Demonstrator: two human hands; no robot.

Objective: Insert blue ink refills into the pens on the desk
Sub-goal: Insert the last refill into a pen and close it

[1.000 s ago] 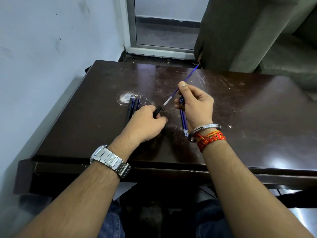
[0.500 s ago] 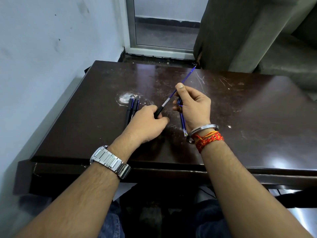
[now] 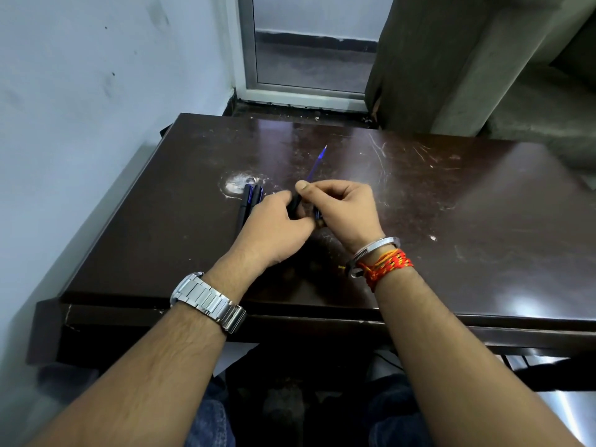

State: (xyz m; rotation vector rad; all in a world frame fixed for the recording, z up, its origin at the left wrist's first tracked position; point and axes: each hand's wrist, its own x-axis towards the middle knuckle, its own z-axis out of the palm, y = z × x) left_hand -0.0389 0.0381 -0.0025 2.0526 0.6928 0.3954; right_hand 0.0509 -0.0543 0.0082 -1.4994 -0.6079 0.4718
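On the dark desk (image 3: 451, 221), the left hand (image 3: 274, 233) grips a black pen barrel (image 3: 294, 203) while the right hand (image 3: 345, 211) pinches the blue refill (image 3: 317, 161). Far less refill shows than a second ago, so it is probably sliding home; other pens (image 3: 248, 201) lie just beside.

- Your left hand (image 3: 274, 230) is gripping a black pen barrel (image 3: 294, 204) above the counter (image 3: 451, 204).
- Your right hand (image 3: 350, 209) is pinching the blue refill (image 3: 315, 164) sticking out of the barrel, with more refills (image 3: 318, 215) tucked in its curled fingers (image 3: 332, 193).
- Two dark pens (image 3: 250, 196) are lying just beside your left hand.
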